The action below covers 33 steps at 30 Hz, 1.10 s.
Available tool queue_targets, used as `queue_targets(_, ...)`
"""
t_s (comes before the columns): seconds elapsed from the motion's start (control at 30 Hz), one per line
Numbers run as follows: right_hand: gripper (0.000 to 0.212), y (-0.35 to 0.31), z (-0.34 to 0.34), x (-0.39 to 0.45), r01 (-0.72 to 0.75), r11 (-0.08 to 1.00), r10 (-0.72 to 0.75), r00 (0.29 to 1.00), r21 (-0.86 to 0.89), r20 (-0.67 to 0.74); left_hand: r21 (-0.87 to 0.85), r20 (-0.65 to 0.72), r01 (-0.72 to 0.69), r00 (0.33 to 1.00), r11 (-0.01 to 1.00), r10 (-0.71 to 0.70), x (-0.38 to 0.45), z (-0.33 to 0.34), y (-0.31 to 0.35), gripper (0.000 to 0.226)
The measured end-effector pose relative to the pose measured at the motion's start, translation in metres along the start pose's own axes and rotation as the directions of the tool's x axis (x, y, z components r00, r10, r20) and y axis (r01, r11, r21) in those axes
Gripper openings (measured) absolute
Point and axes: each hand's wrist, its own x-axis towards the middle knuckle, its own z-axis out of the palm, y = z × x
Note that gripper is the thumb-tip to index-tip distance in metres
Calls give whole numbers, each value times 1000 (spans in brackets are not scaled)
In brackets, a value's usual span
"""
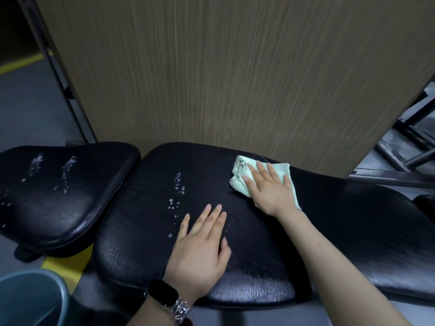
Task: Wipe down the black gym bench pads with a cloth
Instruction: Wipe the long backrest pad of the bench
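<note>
The long black back pad (270,231) fills most of what I can see, butted up against a wood-grain panel (235,67), with the smaller seat pad (63,196) off beyond the left hand's little finger. A trail of foamy droplets (175,196) runs just past the left fingertips, and more spray (51,170) sits untouched on the seat pad. A blue-grey bucket (28,300) stands near the left wrist. The pale green cloth (244,177) lies bunched under and ahead of the right fingertips, close to the panel's foot. What worries me: the cloth is crumpled rather than spread, so a flat palm could slide over it and leave it behind, or merely smear the foam along the cracked vinyl; the seat pad's spray could also dry on before it is reached. The right hand (270,189) lies flat on the cloth, fingers straight and slightly spread, pressing rather than clutching, arm stretched forward. The left hand (202,250) rests palm down on the bare pad, fingers straight, holding nothing, seemingly bracing, a watch (163,294) at the wrist.
</note>
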Motion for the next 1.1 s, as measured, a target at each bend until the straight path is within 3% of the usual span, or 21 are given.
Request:
queue_targets(0.4,55,-1,-4,45,-42,999,42,999,16,16,-68,-28,-6,1000,998,4,1,6,-3,52)
queue_targets(0.7,55,-13,10,-34,81,997,-81,997,-4,4,-25,-14,6,1000,1000,-6,3,2,-1,52)
queue_targets(0.87,70,-21,17,-80,96,995,-96,995,-7,-13,-21,46,8,999,1000,-7,3,-2,-2,52)
queue_targets(1.0,67,-28,18,-118,115,993,-116,993,-15,-17,-54,118,33,993,998,-26,2,-11,-7,78)
queue_targets(1.1,69,-33,30,-141,130,991,-130,991,-35,-15,-35,108,76,991,996,-72,2,-18,-23,83)
